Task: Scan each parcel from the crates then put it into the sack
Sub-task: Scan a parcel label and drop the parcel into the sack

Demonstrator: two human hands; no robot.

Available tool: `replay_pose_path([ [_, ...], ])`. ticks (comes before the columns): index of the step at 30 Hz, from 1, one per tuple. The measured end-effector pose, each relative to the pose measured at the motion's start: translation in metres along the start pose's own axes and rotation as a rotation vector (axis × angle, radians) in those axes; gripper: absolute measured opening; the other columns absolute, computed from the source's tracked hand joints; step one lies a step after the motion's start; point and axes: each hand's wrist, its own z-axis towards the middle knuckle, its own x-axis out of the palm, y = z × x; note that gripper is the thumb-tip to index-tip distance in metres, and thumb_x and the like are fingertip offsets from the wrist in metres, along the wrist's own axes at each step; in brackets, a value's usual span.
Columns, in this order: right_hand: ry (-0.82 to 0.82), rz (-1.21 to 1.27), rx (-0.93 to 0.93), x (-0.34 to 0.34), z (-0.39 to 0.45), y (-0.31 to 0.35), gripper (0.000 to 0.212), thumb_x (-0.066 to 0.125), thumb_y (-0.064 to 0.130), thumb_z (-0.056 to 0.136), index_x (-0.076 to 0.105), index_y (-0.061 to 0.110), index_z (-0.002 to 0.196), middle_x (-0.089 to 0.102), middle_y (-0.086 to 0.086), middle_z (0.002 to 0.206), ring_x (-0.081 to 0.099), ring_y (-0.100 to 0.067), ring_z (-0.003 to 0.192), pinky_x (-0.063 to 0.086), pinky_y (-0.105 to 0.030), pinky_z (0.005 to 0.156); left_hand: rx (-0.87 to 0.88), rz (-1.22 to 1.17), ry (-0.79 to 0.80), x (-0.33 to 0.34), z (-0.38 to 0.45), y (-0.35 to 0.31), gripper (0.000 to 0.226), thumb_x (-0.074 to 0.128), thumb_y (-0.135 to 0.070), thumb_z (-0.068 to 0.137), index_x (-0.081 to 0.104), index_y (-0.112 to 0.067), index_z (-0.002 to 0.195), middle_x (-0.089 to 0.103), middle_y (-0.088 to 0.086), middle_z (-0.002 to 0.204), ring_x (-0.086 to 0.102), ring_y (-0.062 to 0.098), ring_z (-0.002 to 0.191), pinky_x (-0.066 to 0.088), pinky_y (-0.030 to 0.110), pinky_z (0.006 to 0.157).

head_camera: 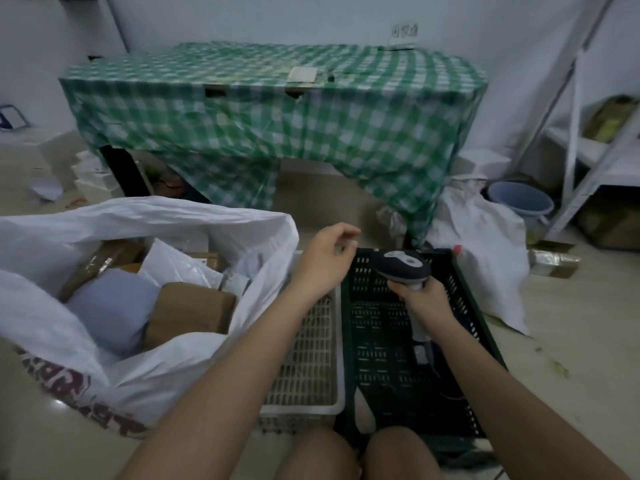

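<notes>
— Knees (pixel 346 455) sat nearest, below both crates. And the hands?
— Right hand (pixel 424 299) clamped the scanner (pixel 403 266) over the dark crate (pixel 464 306); left hand (pixel 323 261) hung loosely curled, empty. Parcels (pixel 192 306) filled the sack (pixel 145 368).

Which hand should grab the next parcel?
Probably the left hand: it is empty, open, hovering between the white woven sack and the crates. The right hand grips the grey handheld barcode scanner. No parcel shows in either crate.

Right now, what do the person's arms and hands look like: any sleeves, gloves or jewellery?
Both forearms are bare, with no sleeves in view. The left hand and right hand wear no gloves, and no watch, ring or wristband shows.
</notes>
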Motion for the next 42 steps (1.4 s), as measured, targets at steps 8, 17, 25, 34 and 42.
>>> replay_pose_path([
  [8, -0.122, -0.011, 0.129, -0.049, 0.052, -0.073, 0.052, 0.074, 0.014, 0.084, 0.053, 0.002, 0.131, 0.060, -0.013, 0.128, 0.057, -0.027, 0.113, 0.043, -0.031, 0.086, -0.262, -0.013, 0.232, 0.122, 0.048, 0.048, 0.022, 0.050, -0.017, 0.098, 0.060, -0.017, 0.118, 0.059, -0.003, 0.110, 0.056, 0.014, 0.107, 0.043, 0.023, 0.089],
  [17, -0.238, 0.000, 0.281, -0.071, 0.102, -0.181, 0.048, 0.069, 0.020, 0.088, 0.053, 0.009, 0.132, 0.060, -0.007, 0.124, 0.057, -0.019, 0.105, 0.045, -0.032, 0.087, -0.493, 0.031, 0.419, 0.235, 0.085, 0.136, 0.027, 0.048, -0.020, 0.099, 0.058, -0.016, 0.124, 0.060, 0.001, 0.120, 0.056, 0.018, 0.107, 0.043, 0.025, 0.083],
  [25, -0.278, -0.028, 0.461, -0.060, 0.122, -0.263, 0.044, 0.068, 0.017, 0.088, 0.054, 0.004, 0.128, 0.061, -0.008, 0.118, 0.056, -0.021, 0.111, 0.041, -0.026, 0.085, -0.682, 0.116, 0.641, 0.316, 0.063, 0.221, 0.032, 0.053, -0.023, 0.098, 0.053, -0.015, 0.129, 0.057, 0.003, 0.127, 0.057, 0.015, 0.096, 0.046, 0.025, 0.079],
  [34, -0.080, -0.048, 0.610, -0.038, 0.128, -0.305, 0.032, 0.068, 0.016, 0.086, 0.059, 0.007, 0.115, 0.063, -0.005, 0.091, 0.059, -0.020, 0.082, 0.043, -0.026, 0.066, -0.678, 0.647, 1.280, 0.335, 0.006, 0.292, 0.048, 0.071, -0.023, 0.085, 0.053, -0.008, 0.127, 0.055, 0.013, 0.127, 0.056, 0.028, 0.108, 0.049, 0.035, 0.091],
  [42, -0.019, -0.020, 0.602, -0.033, 0.119, -0.307, 0.023, 0.070, 0.013, 0.085, 0.060, 0.011, 0.106, 0.061, 0.003, 0.078, 0.056, -0.008, 0.067, 0.041, -0.016, 0.053, -0.834, 0.839, 1.197, 0.336, -0.044, 0.301, 0.088, 0.063, -0.023, 0.092, 0.001, -0.007, 0.153, 0.022, 0.022, 0.153, 0.034, 0.036, 0.135, 0.038, 0.037, 0.103],
])
